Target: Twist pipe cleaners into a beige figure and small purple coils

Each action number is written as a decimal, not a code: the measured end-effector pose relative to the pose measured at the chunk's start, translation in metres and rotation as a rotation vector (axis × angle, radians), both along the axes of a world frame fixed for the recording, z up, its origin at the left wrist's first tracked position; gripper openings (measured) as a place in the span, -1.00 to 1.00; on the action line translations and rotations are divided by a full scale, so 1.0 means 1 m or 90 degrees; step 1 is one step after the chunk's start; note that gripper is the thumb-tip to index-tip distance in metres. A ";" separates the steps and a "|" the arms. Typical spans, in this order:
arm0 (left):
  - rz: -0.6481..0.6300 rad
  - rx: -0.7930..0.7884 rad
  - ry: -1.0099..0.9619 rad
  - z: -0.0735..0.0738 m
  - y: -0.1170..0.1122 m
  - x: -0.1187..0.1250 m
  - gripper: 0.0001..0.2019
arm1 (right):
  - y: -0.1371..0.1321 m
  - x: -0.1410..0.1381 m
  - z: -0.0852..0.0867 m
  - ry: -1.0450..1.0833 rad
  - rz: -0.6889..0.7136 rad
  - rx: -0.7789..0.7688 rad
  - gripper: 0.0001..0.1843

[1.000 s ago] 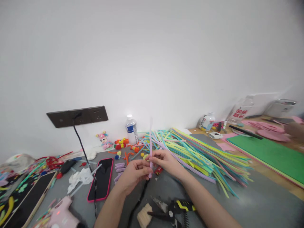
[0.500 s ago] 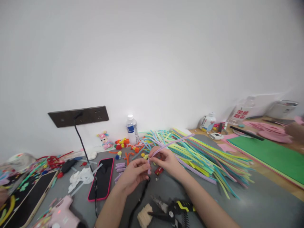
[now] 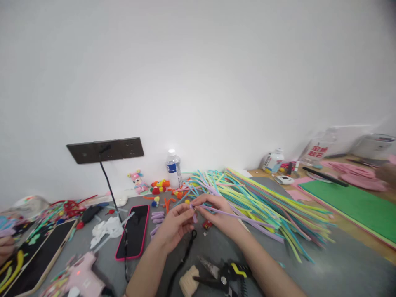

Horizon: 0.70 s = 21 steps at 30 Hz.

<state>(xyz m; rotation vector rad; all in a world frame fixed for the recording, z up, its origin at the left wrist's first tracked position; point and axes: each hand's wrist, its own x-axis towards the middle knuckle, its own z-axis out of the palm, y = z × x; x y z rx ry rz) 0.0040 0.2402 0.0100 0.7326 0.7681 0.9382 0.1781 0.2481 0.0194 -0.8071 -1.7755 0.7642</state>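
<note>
Both of my hands meet over the grey table top and pinch one lilac pipe cleaner (image 3: 235,214). My left hand (image 3: 175,226) grips its short bent end between thumb and fingers. My right hand (image 3: 216,212) pinches it just beside, and the long free end runs off to the right, low over the pile of pastel pipe cleaners (image 3: 262,198). Several short lilac folded pieces (image 3: 157,215) lie on the table left of my left hand.
A phone in a pink case (image 3: 133,231), a black cable (image 3: 116,210), a pink glue gun (image 3: 82,276), pliers with yellow-black handles (image 3: 225,274), a water bottle (image 3: 173,168) and small toys sit nearby. Green foam sheet (image 3: 359,204) lies right. Another person's hand (image 3: 5,247) shows at the left edge.
The pipe cleaner's long end swung from upright down to the right, now lying nearly flat over the pile. My hands stayed together, shifting slightly up.
</note>
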 end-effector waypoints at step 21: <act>-0.048 0.001 0.021 -0.001 -0.002 -0.003 -0.60 | 0.002 0.001 -0.003 0.057 -0.012 -0.008 -0.80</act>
